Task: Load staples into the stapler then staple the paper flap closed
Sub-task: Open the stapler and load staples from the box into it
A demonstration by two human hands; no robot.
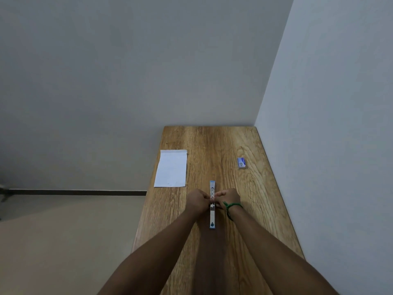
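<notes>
The stapler (212, 205) lay swung fully open in one long line at the middle of the wooden worktop (251, 199), and both hands met over its hinge: the left hand (197, 201) had its fingers curled against the left side, the right hand (228, 198) pinched at the metal channel from the right, though any staples in that pinch were too small to make out. The white paper (171, 168) lay flat near the worktop's left edge, well apart from the small blue staple box (242, 162) on the right, and a green band (230, 207) circled the right wrist.
</notes>
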